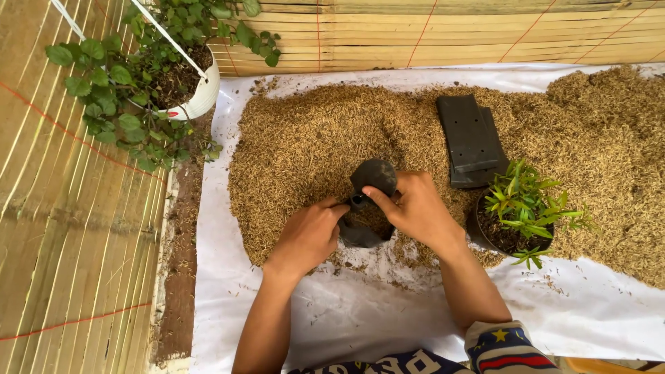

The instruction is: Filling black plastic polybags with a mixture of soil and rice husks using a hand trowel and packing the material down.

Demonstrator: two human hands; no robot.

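Leftmost, a white hanging pot [197, 97] of leafy green plant rests by the bamboo wall, clear of the white sheet [360, 318] that keeps the heap of rice husk [305, 138] gathered on the floor. Nearer the middle, the left hand [308, 235] pinches one side of a black grow bag [367, 201] and the right hand [415, 208] hooks its thumb over the rim, each grip clenched on the bag so its mouth stays open above the husk. Further right lie a flat stack of spare black bags [471, 142] and a bagged green seedling [519, 208], both within easy reach.
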